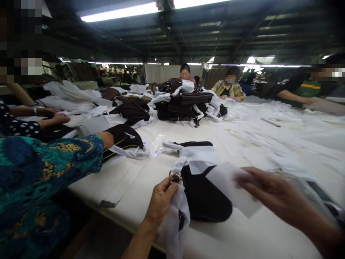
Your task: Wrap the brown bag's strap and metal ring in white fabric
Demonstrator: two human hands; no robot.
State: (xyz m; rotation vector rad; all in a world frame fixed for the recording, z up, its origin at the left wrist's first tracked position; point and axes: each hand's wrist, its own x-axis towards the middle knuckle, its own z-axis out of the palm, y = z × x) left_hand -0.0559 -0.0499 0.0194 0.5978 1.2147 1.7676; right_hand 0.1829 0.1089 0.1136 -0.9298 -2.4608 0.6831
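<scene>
A dark brown bag [205,194] lies on the white table [134,172] in front of me, partly wrapped in white tissue paper [199,158]. My left hand [160,201] is closed in a pinch on the bag's gold ring [175,177] and the white wrapping at the strap. My right hand [272,196], blurred, holds a sheet of white paper [237,190] over the bag's right side.
A person in a teal patterned sleeve [48,165] at my left works a dark bag [124,138]. A pile of wrapped dark bags [185,104] sits mid-table. White sheets [283,144] cover the right side. Other people sit at the far and right edges.
</scene>
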